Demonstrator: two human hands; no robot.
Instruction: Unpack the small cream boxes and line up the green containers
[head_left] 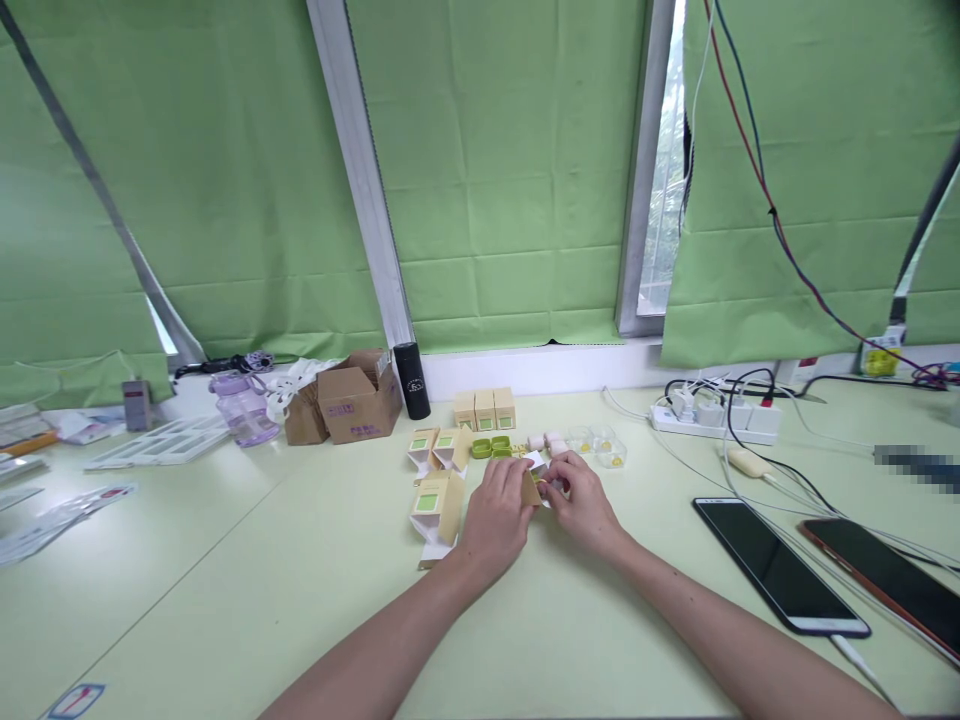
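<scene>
My left hand (496, 512) and my right hand (581, 500) meet at the middle of the pale green table (300, 580), fingers curled around a small tan carton (534, 488) with a white flap. Just left of my left hand lies an open tan box with a green label (433, 505). Behind my hands sit two more open cartons (439, 448), green plastic lids (492, 446), small pale blocks (546, 440) and clear round cases (600, 447). Three closed tan boxes (484, 409) stand in a row at the back.
A brown cardboard box (358, 400), a black cylinder (412, 381) and a purple bottle (238, 405) stand at back left. A power strip (714, 415) with cables is at back right. Two phones (776, 565) (889, 580) lie at right. Papers lie at far left.
</scene>
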